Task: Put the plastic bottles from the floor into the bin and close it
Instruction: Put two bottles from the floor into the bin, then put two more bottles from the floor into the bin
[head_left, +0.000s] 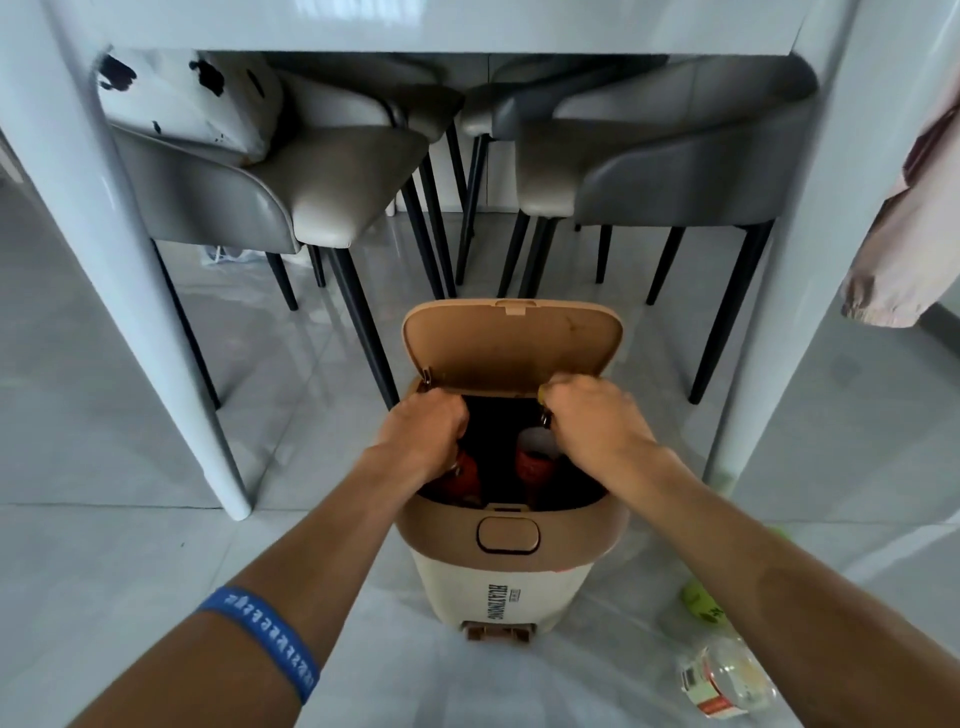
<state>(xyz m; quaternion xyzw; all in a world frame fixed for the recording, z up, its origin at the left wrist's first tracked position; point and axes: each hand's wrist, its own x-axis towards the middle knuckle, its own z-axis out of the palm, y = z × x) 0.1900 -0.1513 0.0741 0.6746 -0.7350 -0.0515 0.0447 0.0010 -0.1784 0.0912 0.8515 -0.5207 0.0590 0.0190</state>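
Head camera view, looking down at a glossy pale grey tiled floor (104, 545). At the centre stands a cream plastic pedal bin with a tan upper rim (511, 545), its tan hinged lid (511, 345) raised upright at the bin's 12 o'clock side. Both bare forearms reach in from 6 o'clock.

The left hand (423, 434) is curled at the opening's 9 o'clock edge, its grip closed on a plastic bottle with a red label (462, 475) that sits partly inside the dark bin. The right hand (592, 421) is a closed fist at the opening's 3 o'clock edge, by the lid hinge; what its grip holds cannot be told. A second red-labelled plastic bottle (535, 460) stands inside the bin between the hands.

On the left forearm is a blue rubber wristband (270, 639).

On the floor at the bin's 4 o'clock lie a clear plastic bottle with a white and red label (727, 680) and, just above it, a green-labelled clear bottle (701, 603).

Beyond the bin, at 12 o'clock, grey padded chairs with black legs (322, 182) stand under a white glossy counter (467, 26).
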